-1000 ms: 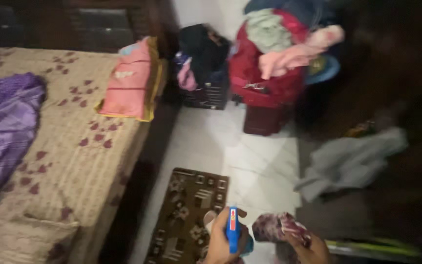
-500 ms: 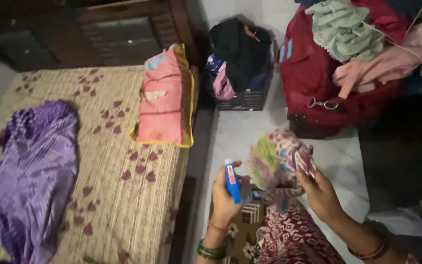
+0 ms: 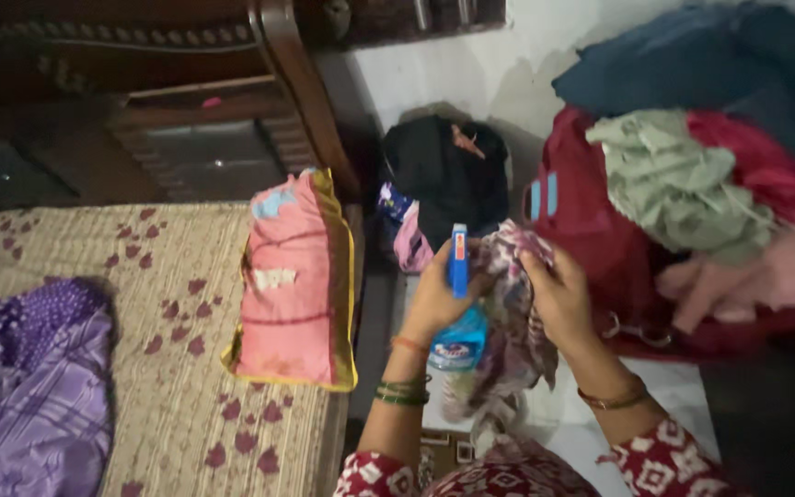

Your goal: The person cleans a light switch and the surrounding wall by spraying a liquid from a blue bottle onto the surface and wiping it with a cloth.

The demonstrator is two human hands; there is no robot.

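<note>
Gripping a blue plastic spray bottle [image 3: 458,313] in the left hand [image 3: 434,299] and bunching a patterned cloth rag [image 3: 512,313] in the right hand [image 3: 556,299], both right of the pink pillow [image 3: 292,276], works best with the nozzle aimed squarely into the folds.

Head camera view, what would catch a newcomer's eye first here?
Most striking are the two hands raised in the middle: the left hand grips a blue spray bottle, and the right hand bunches a patterned cloth beside it. To the left, a pink pillow stands out on the beige spotted bedsheet. On the right, a heap of clothes tops a red bag.
</note>
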